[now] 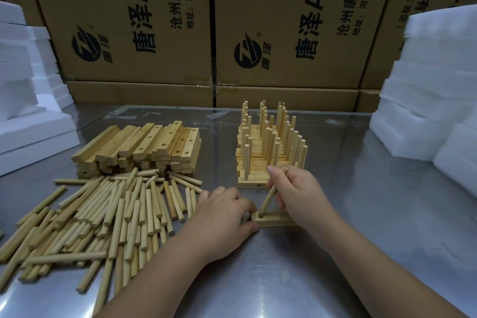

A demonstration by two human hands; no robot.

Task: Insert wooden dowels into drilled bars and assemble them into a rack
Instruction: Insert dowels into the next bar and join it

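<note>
Pale round wooden dowel [269,197], pinched by the right hand [296,193], leans with its tip in the end hole of the short drilled wooden bar [275,221] that the left hand [224,217] grips. Pushed this tilted, it could jam or lever the bar up.

On the metal table [374,227], the right hand [296,193] grips a tilted dowel [268,199] whose lower end sits in a hole of a bar [275,221]. The left hand [224,217] holds that bar's left end. Loose dowels [103,214] lie at the near left, with stacked drilled bars [144,147] beyond them. Finished pieces [268,147] stand far of the hands.
</note>
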